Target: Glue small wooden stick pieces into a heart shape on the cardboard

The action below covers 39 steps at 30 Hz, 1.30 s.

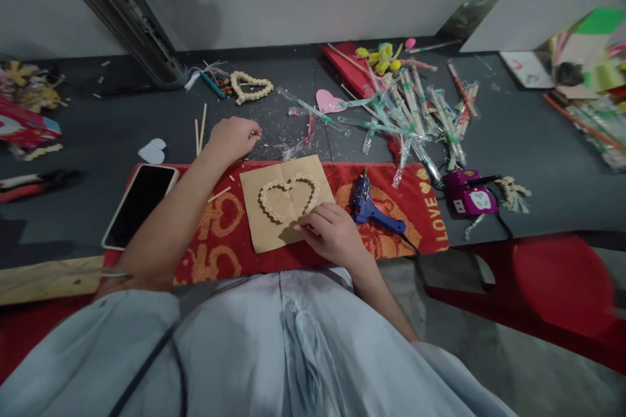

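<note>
A brown square of paper [252,208] lies on a red towel [337,172]. On it is a heart outline [267,199] built of small pale pieces. My right hand [332,233] rests over the heart's lower right side with its fingers bent together, covering that part; what they grip is hidden. My left hand [233,138] is beyond the paper, low over the dark table among scattered pale crumbs. Its fingers are curled in, and anything between them is too small to make out. A blue glue gun [374,205] lies right of the paper.
Behind are a second heart frame [250,87], a pink paper heart [328,101] and several wrapped sticks [411,104]. A phone [141,207] and pliers [36,184] lie left. A purple device [469,193] sits right, by a red chair [562,287]. A metal post [141,26] rises behind.
</note>
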{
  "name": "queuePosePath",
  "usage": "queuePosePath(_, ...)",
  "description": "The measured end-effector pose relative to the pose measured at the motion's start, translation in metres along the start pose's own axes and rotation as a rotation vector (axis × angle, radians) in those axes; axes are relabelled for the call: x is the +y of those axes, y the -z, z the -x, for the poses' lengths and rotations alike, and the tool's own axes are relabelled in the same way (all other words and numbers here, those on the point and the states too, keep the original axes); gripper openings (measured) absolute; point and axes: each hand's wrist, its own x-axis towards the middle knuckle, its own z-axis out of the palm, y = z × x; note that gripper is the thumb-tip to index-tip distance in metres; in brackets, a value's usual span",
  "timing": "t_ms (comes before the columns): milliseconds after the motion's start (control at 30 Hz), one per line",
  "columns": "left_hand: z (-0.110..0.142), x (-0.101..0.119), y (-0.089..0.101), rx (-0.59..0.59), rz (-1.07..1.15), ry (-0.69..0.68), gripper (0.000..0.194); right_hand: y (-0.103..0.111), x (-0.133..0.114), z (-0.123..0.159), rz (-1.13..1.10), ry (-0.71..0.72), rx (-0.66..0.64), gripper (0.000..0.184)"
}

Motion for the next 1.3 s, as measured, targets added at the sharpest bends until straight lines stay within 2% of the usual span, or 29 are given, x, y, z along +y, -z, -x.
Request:
queuePosePath(400,-0.011,0.004,0.004,-0.076,-0.339,-0.177,0.038,0.002,0.003,0.004,0.049,0.0,0.008,0.022)
queuePosePath(600,-0.009,0.007,0.011,-0.026,-0.253,-0.14,0.034,0.003,0.005,0.005,0.075,-0.001,0.011,0.021)
queuePosePath(700,0.004,0.01,0.018,0.038,-0.054,-0.104,0.027,0.003,0.005,0.003,0.069,0.006,0.032,0.022)
queuePosePath(767,0.024,0.017,0.024,0.027,0.214,-0.128,0.018,0.003,0.003,-0.002,0.061,0.005,0.066,0.022)
queuePosePath(833,0.053,0.029,0.028,-0.031,0.58,-0.151,0.012,0.003,-0.001,-0.009,0.037,-0.003,0.127,0.019)
queuePosePath(900,0.086,0.042,0.031,-0.152,0.884,-0.146,0.016,0.002,-0.006,-0.018,-0.013,-0.012,0.198,0.012)
queuePosePath(967,0.115,0.053,0.031,-0.237,1.125,-0.118,0.021,0.0,-0.011,-0.026,-0.068,-0.008,0.255,0.016)
queuePosePath(1033,0.137,0.06,0.026,-0.318,1.296,-0.041,0.025,-0.003,-0.015,-0.034,-0.105,0.024,0.289,0.017)
queuePosePath(1133,0.154,0.062,0.015,-0.404,1.498,0.109,0.033,-0.007,-0.018,-0.041,-0.117,0.081,0.353,0.007)
queuePosePath(1300,0.163,0.062,0.001,-0.348,1.664,0.263,0.044,-0.01,-0.021,-0.044,-0.105,0.149,0.344,0.009)
